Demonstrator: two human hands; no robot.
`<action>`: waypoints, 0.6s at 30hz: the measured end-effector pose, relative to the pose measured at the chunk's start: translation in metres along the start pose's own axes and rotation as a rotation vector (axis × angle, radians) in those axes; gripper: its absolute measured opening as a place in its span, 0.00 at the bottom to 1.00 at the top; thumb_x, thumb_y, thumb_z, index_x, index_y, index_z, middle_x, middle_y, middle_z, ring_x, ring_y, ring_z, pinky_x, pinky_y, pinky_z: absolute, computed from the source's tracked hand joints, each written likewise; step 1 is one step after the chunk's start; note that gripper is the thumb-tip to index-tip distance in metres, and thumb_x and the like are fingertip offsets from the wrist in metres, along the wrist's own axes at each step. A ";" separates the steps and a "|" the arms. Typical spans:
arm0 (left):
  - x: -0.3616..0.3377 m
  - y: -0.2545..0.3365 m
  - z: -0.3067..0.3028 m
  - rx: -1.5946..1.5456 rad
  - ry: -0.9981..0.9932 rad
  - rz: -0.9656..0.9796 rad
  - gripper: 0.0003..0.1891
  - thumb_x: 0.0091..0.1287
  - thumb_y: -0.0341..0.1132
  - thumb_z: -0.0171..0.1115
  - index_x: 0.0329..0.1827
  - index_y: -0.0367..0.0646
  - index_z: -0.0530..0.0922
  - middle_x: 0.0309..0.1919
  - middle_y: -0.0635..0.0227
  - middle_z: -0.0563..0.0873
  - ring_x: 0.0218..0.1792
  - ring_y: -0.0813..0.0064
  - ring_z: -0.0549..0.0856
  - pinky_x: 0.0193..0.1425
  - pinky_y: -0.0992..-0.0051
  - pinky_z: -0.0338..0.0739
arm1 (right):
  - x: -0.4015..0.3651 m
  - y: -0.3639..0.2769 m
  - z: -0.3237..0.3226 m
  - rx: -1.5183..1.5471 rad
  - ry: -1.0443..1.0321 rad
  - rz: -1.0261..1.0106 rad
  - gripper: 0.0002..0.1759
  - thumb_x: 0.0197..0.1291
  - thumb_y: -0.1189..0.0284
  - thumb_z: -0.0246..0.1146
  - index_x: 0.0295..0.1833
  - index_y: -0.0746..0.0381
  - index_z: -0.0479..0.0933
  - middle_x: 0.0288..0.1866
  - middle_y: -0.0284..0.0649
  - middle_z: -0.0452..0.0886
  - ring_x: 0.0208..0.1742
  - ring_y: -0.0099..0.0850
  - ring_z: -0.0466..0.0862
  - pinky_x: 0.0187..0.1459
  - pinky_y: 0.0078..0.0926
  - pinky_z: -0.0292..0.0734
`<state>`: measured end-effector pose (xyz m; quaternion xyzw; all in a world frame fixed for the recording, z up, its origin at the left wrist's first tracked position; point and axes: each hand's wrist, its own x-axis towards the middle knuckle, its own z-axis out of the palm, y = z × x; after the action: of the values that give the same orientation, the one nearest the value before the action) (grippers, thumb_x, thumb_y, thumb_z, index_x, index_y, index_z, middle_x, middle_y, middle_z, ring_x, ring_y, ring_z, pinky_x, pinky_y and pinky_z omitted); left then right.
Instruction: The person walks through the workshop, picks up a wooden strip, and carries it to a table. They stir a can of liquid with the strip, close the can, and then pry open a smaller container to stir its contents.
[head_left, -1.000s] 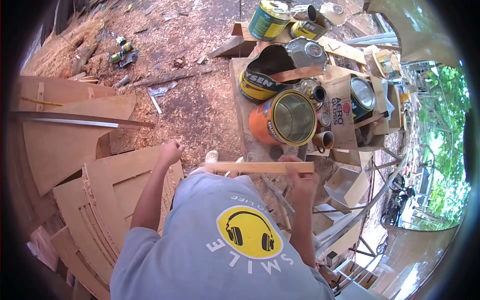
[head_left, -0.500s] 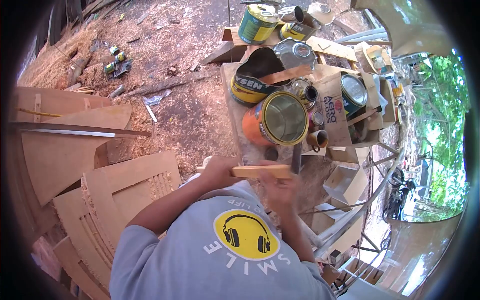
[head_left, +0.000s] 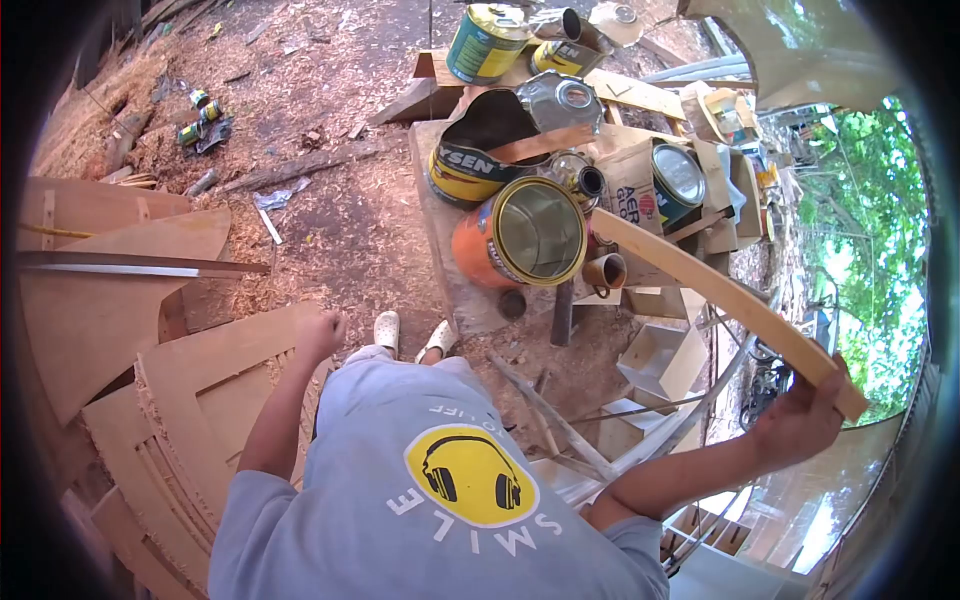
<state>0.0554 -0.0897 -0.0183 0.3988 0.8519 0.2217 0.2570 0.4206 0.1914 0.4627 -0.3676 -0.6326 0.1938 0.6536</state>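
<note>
Stretched out to the right, my right hand [head_left: 805, 418] grips a long, flat, slightly curved wooden strip [head_left: 715, 285] near its lower end. The strip slants up and left from my fingers, and its far end overlaps the paint cans in this view. On the left, my left hand [head_left: 322, 335] is curled closed over the carved wooden panels [head_left: 225, 350], and no object shows in it. An orange paint can [head_left: 477, 250] stands open on the board ahead, with a rusty mug [head_left: 604, 272] beside it.
A cut-open yellow and black can [head_left: 465, 178], a glass jar [head_left: 575, 180] and a cardboard box [head_left: 632, 180] crowd the work board [head_left: 440, 250]. Wood shavings [head_left: 330, 230] cover the ground. Pale box frames [head_left: 665, 350] and poles [head_left: 560, 420] stand at the right.
My hands have moved apart from in front of my chest. The right has swung far right with the wooden strip; the left has let go of it and moved left. The view has shifted slightly.
</note>
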 end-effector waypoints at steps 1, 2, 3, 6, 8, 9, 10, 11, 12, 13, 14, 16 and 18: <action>-0.002 -0.015 0.006 0.074 -0.026 -0.053 0.14 0.60 0.41 0.62 0.24 0.39 0.79 0.26 0.50 0.84 0.28 0.51 0.84 0.34 0.56 0.77 | 0.003 0.004 0.009 -0.030 -0.003 0.010 0.23 0.67 0.70 0.61 0.53 0.82 0.70 0.44 0.56 0.80 0.41 0.43 0.85 0.43 0.33 0.86; -0.004 -0.028 0.010 0.148 -0.052 -0.106 0.15 0.61 0.43 0.62 0.26 0.38 0.80 0.28 0.48 0.85 0.31 0.49 0.85 0.37 0.54 0.78 | 0.001 0.006 0.025 -0.042 -0.006 0.050 0.22 0.66 0.71 0.62 0.53 0.83 0.70 0.45 0.57 0.80 0.42 0.41 0.85 0.43 0.32 0.87; -0.006 -0.042 0.013 0.139 -0.125 -0.183 0.16 0.61 0.44 0.61 0.29 0.37 0.81 0.31 0.48 0.85 0.34 0.49 0.85 0.41 0.54 0.78 | 0.006 0.022 0.025 -0.068 -0.063 0.026 0.22 0.66 0.71 0.63 0.53 0.82 0.71 0.46 0.56 0.80 0.43 0.40 0.85 0.42 0.31 0.88; -0.021 -0.074 0.025 0.113 -0.311 -0.364 0.19 0.61 0.47 0.61 0.37 0.36 0.84 0.37 0.46 0.86 0.42 0.49 0.85 0.50 0.55 0.79 | 0.000 0.035 0.064 -0.152 -0.123 0.076 0.20 0.65 0.70 0.64 0.51 0.79 0.76 0.45 0.51 0.82 0.42 0.33 0.85 0.41 0.25 0.86; -0.033 -0.088 0.031 0.111 -0.381 -0.418 0.20 0.62 0.47 0.61 0.41 0.35 0.84 0.40 0.45 0.86 0.45 0.50 0.85 0.52 0.57 0.78 | -0.007 0.039 0.087 -0.229 -0.174 0.073 0.17 0.65 0.69 0.65 0.48 0.74 0.79 0.42 0.45 0.84 0.40 0.27 0.83 0.40 0.22 0.83; -0.039 -0.092 0.033 0.108 -0.387 -0.433 0.20 0.62 0.47 0.61 0.41 0.35 0.84 0.41 0.46 0.86 0.46 0.50 0.85 0.53 0.57 0.78 | -0.006 0.046 0.093 -0.250 -0.216 0.076 0.18 0.65 0.68 0.65 0.49 0.75 0.78 0.42 0.46 0.83 0.39 0.28 0.84 0.40 0.23 0.84; -0.045 -0.094 0.031 0.107 -0.394 -0.447 0.20 0.62 0.47 0.61 0.41 0.35 0.84 0.42 0.46 0.86 0.46 0.51 0.85 0.53 0.58 0.78 | -0.008 0.056 0.097 -0.271 -0.257 0.080 0.18 0.65 0.68 0.65 0.50 0.75 0.78 0.43 0.46 0.83 0.39 0.28 0.84 0.40 0.24 0.84; -0.050 -0.095 0.030 0.105 -0.401 -0.462 0.20 0.62 0.46 0.61 0.41 0.35 0.84 0.42 0.47 0.86 0.47 0.51 0.85 0.54 0.58 0.78 | -0.010 0.065 0.101 -0.292 -0.299 0.084 0.19 0.66 0.67 0.65 0.50 0.75 0.77 0.43 0.47 0.82 0.38 0.29 0.84 0.40 0.25 0.85; -0.054 -0.098 0.032 0.089 -0.393 -0.477 0.20 0.62 0.47 0.61 0.41 0.35 0.84 0.41 0.46 0.86 0.46 0.51 0.85 0.53 0.58 0.78 | -0.012 0.072 0.107 -0.312 -0.320 0.090 0.16 0.66 0.68 0.64 0.46 0.73 0.79 0.39 0.42 0.83 0.38 0.25 0.83 0.38 0.22 0.83; -0.058 -0.102 0.034 0.072 -0.386 -0.493 0.20 0.63 0.47 0.61 0.41 0.35 0.84 0.40 0.46 0.86 0.45 0.51 0.85 0.52 0.58 0.78 | -0.014 0.079 0.112 -0.286 -0.337 0.116 0.16 0.66 0.68 0.64 0.46 0.73 0.79 0.38 0.41 0.83 0.37 0.25 0.83 0.37 0.22 0.82; -0.062 -0.106 0.037 0.055 -0.379 -0.510 0.21 0.63 0.47 0.61 0.41 0.35 0.84 0.39 0.46 0.86 0.45 0.50 0.85 0.51 0.58 0.78 | -0.017 0.086 0.117 -0.260 -0.355 0.142 0.16 0.66 0.68 0.64 0.46 0.72 0.79 0.37 0.41 0.83 0.37 0.24 0.83 0.36 0.22 0.82; -0.066 -0.111 0.041 0.051 -0.357 -0.520 0.20 0.63 0.47 0.60 0.40 0.35 0.84 0.40 0.47 0.86 0.45 0.51 0.85 0.51 0.57 0.78 | -0.021 0.094 0.127 -0.280 -0.391 0.171 0.15 0.67 0.67 0.64 0.46 0.71 0.80 0.36 0.39 0.83 0.34 0.23 0.82 0.34 0.21 0.81; -0.067 -0.114 0.044 0.041 -0.341 -0.527 0.20 0.64 0.47 0.61 0.40 0.35 0.84 0.40 0.47 0.86 0.45 0.51 0.85 0.51 0.57 0.78 | -0.026 0.108 0.132 -0.275 -0.430 0.165 0.15 0.66 0.67 0.64 0.45 0.71 0.80 0.36 0.39 0.83 0.33 0.23 0.82 0.34 0.22 0.80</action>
<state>0.0550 -0.2022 -0.1012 0.2010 0.8748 0.0604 0.4367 0.3119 0.2747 0.3579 -0.4537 -0.7450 0.2323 0.4302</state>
